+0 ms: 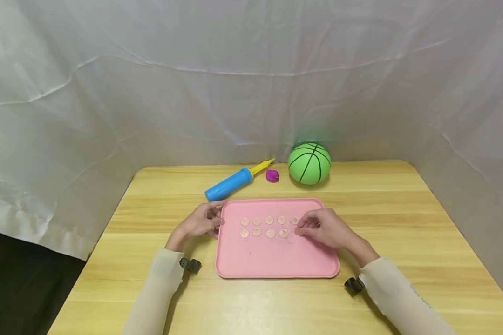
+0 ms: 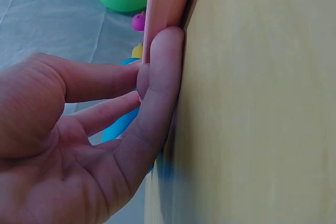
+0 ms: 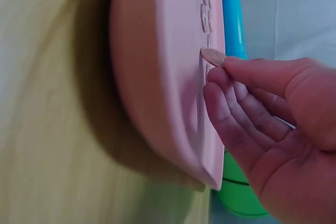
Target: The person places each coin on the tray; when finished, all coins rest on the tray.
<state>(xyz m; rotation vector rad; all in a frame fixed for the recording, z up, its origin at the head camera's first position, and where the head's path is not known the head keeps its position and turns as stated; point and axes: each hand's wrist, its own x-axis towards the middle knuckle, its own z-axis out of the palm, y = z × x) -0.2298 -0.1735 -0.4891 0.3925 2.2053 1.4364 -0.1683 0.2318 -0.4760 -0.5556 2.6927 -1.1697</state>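
1. The left hand (image 1: 201,222) rests on the wooden surface (image 1: 402,223) at the left edge of the pink tray (image 1: 276,260); its grip is relaxed and spread, fingertips touching the tray's rim, holding nothing.
2. Far of that hand lies a blue pump (image 1: 229,184) with a yellow nozzle, then a small purple piece (image 1: 272,175) and a green ball (image 1: 309,163) at the far edge.
3. On the tray, coins (image 1: 269,220) lie in two rows, five far and four near.
4. The right hand (image 1: 324,228) hovers over the tray's right part, its grip pinching a coin (image 3: 212,56) between thumb and forefinger, just above the tray at the right end of the near row.
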